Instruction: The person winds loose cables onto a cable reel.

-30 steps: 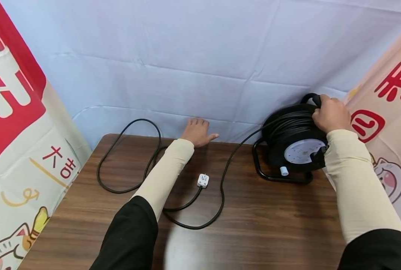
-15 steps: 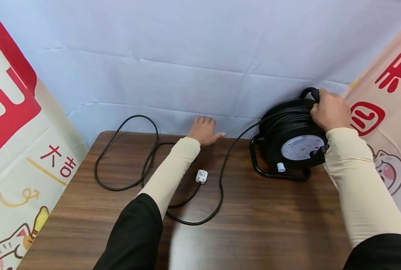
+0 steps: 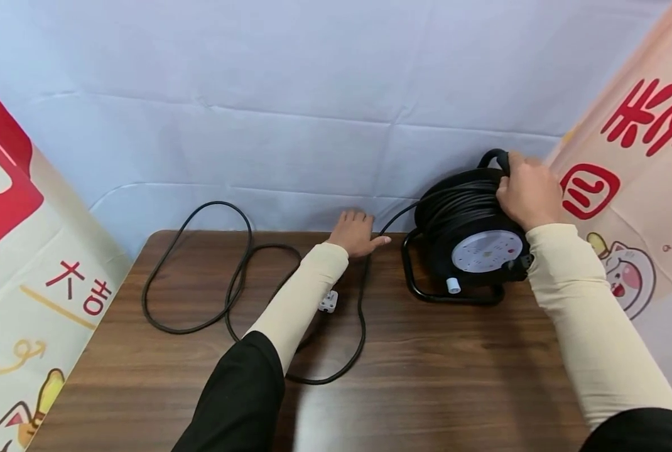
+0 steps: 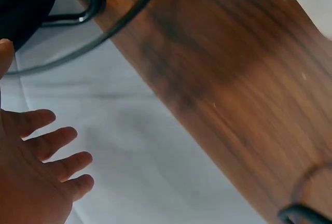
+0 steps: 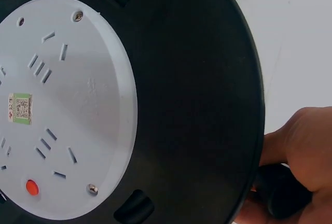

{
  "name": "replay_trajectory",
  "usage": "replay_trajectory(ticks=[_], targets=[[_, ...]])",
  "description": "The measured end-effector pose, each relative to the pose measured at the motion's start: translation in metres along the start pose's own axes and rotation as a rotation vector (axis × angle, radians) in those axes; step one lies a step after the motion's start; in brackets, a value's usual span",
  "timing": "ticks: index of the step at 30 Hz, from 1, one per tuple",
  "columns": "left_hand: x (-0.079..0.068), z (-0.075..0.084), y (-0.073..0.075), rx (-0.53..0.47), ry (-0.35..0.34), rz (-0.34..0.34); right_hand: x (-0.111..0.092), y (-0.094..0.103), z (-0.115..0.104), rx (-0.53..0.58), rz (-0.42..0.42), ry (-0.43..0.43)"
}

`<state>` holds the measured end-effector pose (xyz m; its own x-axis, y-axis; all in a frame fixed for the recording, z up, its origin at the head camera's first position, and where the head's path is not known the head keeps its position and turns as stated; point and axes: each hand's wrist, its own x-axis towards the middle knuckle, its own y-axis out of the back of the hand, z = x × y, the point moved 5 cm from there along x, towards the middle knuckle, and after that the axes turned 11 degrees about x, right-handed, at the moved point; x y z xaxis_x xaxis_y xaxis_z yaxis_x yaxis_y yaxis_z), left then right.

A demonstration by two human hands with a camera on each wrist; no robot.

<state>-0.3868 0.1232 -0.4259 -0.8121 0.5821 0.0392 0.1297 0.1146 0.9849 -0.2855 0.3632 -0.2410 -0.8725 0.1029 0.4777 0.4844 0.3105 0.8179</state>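
A black cable reel (image 3: 438,216) with a round white socket panel (image 3: 485,251) stands on a tubular black frame at the table's right rear. My right hand (image 3: 531,193) grips the black handle (image 5: 282,192) at the reel's top. From the reel a black cable (image 3: 326,381) runs out and lies in loops on the table. My left hand (image 3: 354,233) hovers by the table's back edge, fingers spread, holding nothing; in the left wrist view the cable passes beyond its thumb, apart from the fingers. The white plug (image 3: 328,302) on the cable's end is partly hidden by my left forearm.
A white cloth backdrop (image 3: 245,150) hangs behind the brown wooden table (image 3: 426,389). Printed cloth panels flank it on the left (image 3: 81,220) and right (image 3: 624,144). A white knob (image 3: 453,285) sits low on the reel's front.
My left hand has shifted right along the table's back edge, nearer the reel and its cable, and the forearm now covers part of the plug. My right hand keeps its hold on the handle.
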Motion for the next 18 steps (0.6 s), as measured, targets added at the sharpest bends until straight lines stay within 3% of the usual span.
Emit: replay_trajectory(ticks=[6, 18], targets=[[0.005, 0.013, -0.008, -0.046, -0.024, -0.023, -0.007, 0.001, -0.009, -0.008, 0.030, 0.047], [0.019, 0.028, -0.024, -0.120, -0.007, 0.022, -0.022, 0.003, -0.020, -0.015, 0.044, 0.074]])
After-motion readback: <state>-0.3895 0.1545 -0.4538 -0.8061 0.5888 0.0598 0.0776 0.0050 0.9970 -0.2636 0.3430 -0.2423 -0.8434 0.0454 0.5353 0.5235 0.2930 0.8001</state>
